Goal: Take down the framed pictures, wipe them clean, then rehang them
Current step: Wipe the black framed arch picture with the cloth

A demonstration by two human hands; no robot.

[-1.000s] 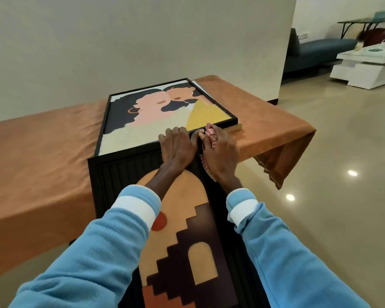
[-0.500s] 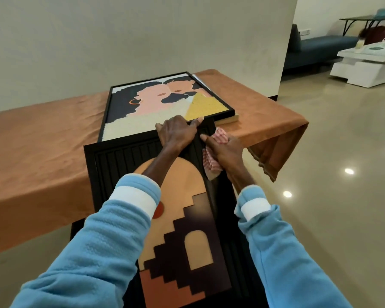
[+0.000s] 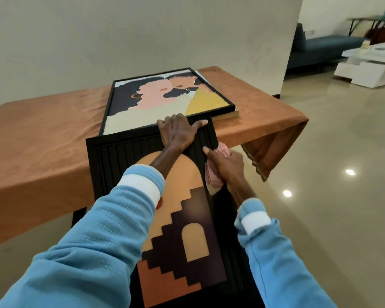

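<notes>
Ideally, I steady the arch picture [image 3: 187, 218], left hand [image 3: 178, 134] gripping its far edge, right hand [image 3: 227, 165] drawing the held cloth [image 3: 213, 181] evenly.

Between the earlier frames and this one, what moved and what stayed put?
The right hand, holding the cloth, slid from the top edge of the arch picture down its right side, toward the person. The left hand still holds the top edge; the portrait picture still lies on the table.
</notes>
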